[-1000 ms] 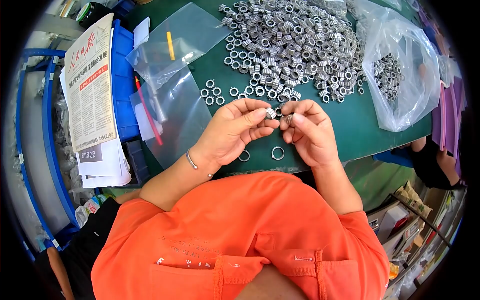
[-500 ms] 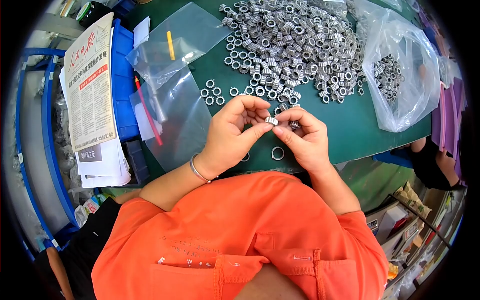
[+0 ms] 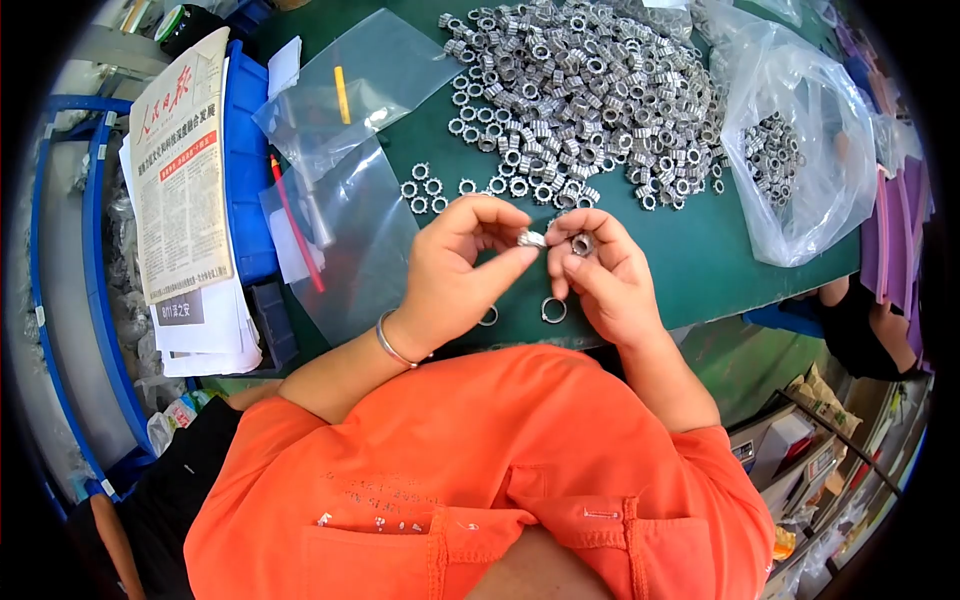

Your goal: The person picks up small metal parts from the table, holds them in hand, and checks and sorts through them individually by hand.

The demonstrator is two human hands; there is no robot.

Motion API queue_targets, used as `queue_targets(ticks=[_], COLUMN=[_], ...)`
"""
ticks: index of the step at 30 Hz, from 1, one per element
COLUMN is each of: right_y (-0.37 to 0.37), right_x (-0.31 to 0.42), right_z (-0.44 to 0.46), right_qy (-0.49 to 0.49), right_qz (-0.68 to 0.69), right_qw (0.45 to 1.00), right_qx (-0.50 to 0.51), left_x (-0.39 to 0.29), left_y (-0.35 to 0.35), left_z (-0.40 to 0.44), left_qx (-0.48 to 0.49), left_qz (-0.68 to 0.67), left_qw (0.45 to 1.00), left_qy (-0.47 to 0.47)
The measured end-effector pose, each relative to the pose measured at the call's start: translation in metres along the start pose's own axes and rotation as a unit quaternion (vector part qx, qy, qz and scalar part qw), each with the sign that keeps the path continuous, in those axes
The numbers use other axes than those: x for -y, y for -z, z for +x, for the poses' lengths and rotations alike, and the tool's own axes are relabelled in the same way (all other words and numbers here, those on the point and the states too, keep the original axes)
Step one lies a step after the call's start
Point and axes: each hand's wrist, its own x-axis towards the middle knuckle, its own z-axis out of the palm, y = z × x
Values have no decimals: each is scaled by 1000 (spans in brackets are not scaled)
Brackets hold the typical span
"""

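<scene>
A small silver toothed metal ring is pinched between the thumb and fingers of my left hand. Close beside it, my right hand holds another metal ring, its round hole showing. Below the hands, a thin plain ring lies on the green table, and a second thin ring shows partly past my left wrist. A large heap of similar toothed rings spreads beyond my fingers. Several loose rings lie in a small group left of the heap.
A clear plastic bag with more rings stands at the right. Flat clear bags, a yellow stick and a red pen lie left. A newspaper rests against a blue bin. Other people's arms show at both edges.
My hands have moved slightly apart. The ring that was between both hands' fingertips is now in my left hand alone, and the ring in my right hand has come into clearer view.
</scene>
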Motion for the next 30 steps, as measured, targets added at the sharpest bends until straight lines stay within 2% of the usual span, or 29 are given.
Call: queue_targets(ticks=[2,4,8,9,10,11,12,13,14,16,17,18,20,21,22,24,26,28,30], right_y=[2,4,10,10,6,5,4,1,-1,-1,-3,-4,7,6,14,16,15,12,15], right_x=[3,7,4,2,2,0,-2,-3,-4,-12,-7,-15,-8,2,0,1,0,0,-1], right_z=[1,-1,-7,-7,-11,-12,-13,-19,-20,-24,-28,-32,-28,-23,-18,-8,0,4,7], right_qy=[3,-12,12,29,51,140,225,216,276,261,208,145,214,269,284,306,309,277,280], right_qz=[20,67,86,67,16,-127,-265,-335,-444,-406,-394,-193,-371,-490,-532,-590,-608,-676,-671], right_qw=[1000,998,996,996,998,982,938,916,852,876,895,969,900,824,791,735,718,664,668], right_qx=[-1,-15,32,49,14,10,7,-39,-26,-8,-25,-54,-76,-85,-100,-136,-140,-162,-156], left_x=[-6,-7,-7,-8,-9,-10,-14,-12,-9,-1,1,3,4,0,-2,2,5,5,3], left_y=[9,15,10,7,6,1,-2,-4,-6,-4,-3,-1,-1,-2,-1,3,1,0,-1], left_z=[4,9,9,8,7,6,8,6,4,-1,-3,-5,-6,-5,-4,-4,-5,-6,-6], left_qx=[-7,-24,4,39,73,94,129,161,193,199,183,166,140,109,77,83,92,91,70], left_qz=[-120,-264,-315,-264,-211,-165,-154,-157,-158,-173,-163,-151,-172,-216,-258,-285,-316,-322,-293], left_qw=[980,933,917,930,940,940,929,919,908,900,911,922,928,918,907,897,891,890,910], left_qy=[156,245,246,252,257,283,310,324,337,346,331,316,300,314,325,327,314,311,285])
